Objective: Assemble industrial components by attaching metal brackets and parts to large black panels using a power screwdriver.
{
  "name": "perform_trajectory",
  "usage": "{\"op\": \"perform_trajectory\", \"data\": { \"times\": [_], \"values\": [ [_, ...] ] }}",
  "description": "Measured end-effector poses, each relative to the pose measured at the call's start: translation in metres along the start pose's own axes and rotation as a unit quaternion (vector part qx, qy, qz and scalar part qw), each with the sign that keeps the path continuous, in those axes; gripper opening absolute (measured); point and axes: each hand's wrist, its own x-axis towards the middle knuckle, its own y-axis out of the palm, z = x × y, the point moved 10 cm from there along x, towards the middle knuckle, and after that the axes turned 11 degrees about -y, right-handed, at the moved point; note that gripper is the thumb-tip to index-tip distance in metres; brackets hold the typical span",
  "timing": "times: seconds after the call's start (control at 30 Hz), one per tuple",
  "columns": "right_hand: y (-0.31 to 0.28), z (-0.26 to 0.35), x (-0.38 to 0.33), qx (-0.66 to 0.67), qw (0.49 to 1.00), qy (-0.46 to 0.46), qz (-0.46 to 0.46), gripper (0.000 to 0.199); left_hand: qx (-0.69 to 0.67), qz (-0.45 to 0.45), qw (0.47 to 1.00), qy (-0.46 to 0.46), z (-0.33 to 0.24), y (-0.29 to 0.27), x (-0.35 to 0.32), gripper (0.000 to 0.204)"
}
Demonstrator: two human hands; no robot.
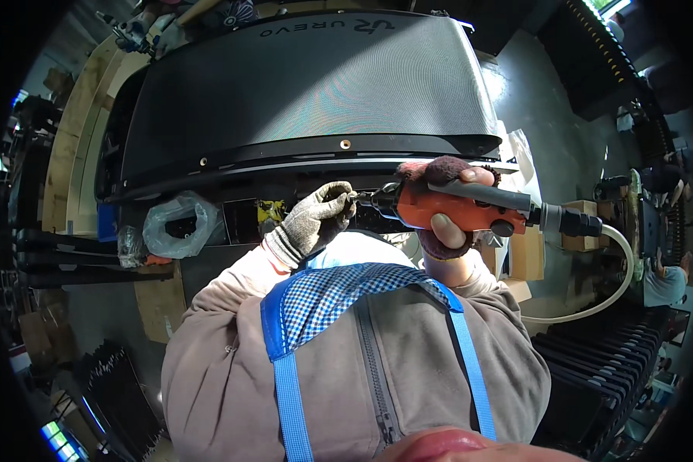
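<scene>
My right hand (450, 231), in a dark red glove with bare fingertips, is wrapped round an orange and grey air screwdriver (420, 206). The tool lies level, its bit pointing left toward my other hand. A grey knit glove covers my left hand (319, 215); thumb and forefinger pinch together right at the bit's tip, on something too small to make out. Just beyond both hands stretches a treadmill deck with a black belt (308, 96). Along its near side runs a dark rail (277, 152) with brass-coloured round fittings in it.
From the screwdriver a pale air hose (630, 266) loops off to the right. A clear plastic bag (181, 223) sits left of my left hand. Cardboard boxes (527, 250) stand at right, near stacked black frames (600, 362). Another person's hand tool (131, 37) shows at the far left.
</scene>
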Motion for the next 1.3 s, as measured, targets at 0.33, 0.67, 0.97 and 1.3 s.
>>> {"op": "perform_trajectory", "data": {
  "times": [0.33,0.67,0.97,1.3],
  "values": [
    [0.017,-0.009,-0.001,-0.016,0.999,0.017,0.044,0.062,0.064,-0.073,0.995,-0.006,-0.008,-0.001,-0.004,0.019],
    [0.018,-0.054,0.001,-0.263,0.953,-0.025,0.147,0.057,0.024,-0.062,0.992,0.106,-0.052,0.000,0.041,0.014],
    [0.010,-0.138,0.023,-0.222,0.945,0.233,0.062,0.051,0.137,-0.096,0.986,0.020,-0.020,-0.011,0.010,0.026],
    [0.022,-0.157,0.043,-0.304,0.906,0.292,0.044,0.027,0.072,-0.102,0.991,0.049,-0.025,-0.065,-0.036,0.023]
  ]
}}
